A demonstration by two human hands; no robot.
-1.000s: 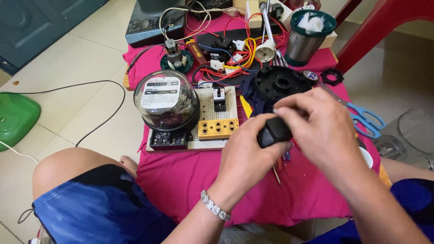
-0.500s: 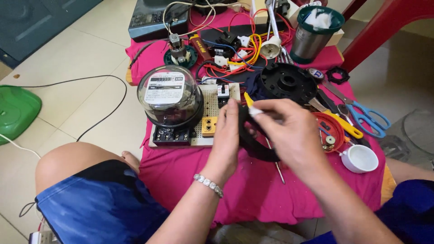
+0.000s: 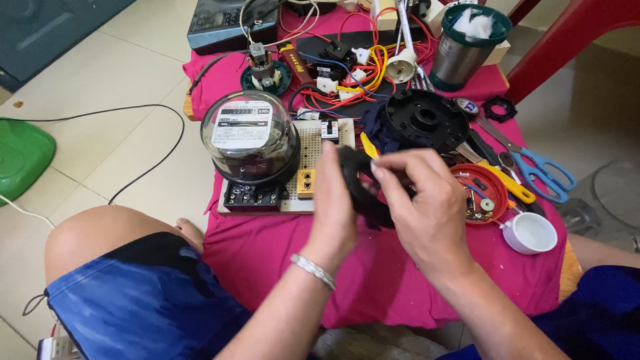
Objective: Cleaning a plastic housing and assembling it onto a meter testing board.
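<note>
Both my hands hold one black ring-shaped plastic part (image 3: 357, 179) above the pink cloth (image 3: 267, 253). My left hand (image 3: 335, 207) grips its left rim, with a silver bracelet on that wrist. My right hand (image 3: 427, 207) pinches its right side with fingers curled over it. Part of the ring is hidden behind my right fingers. Just beyond my hands lies a larger black round plastic housing (image 3: 427, 120). A glass-domed electric meter (image 3: 250, 143) stands on a perforated board (image 3: 310, 150) to the left of my hands.
Red and yellow wires (image 3: 353, 80), a red tray of small parts (image 3: 481, 193), a white cup (image 3: 530, 233), blue-handled scissors (image 3: 543, 175), a yellow-handled tool (image 3: 507, 183) and a steel tumbler (image 3: 467, 47) crowd the cloth. A green object (image 3: 23, 157) and a black cable (image 3: 153, 167) lie on the tiled floor.
My hands have turned the black part from a closed clasp to an upright ring held between them. The view has shifted slightly toward the cloth.
</note>
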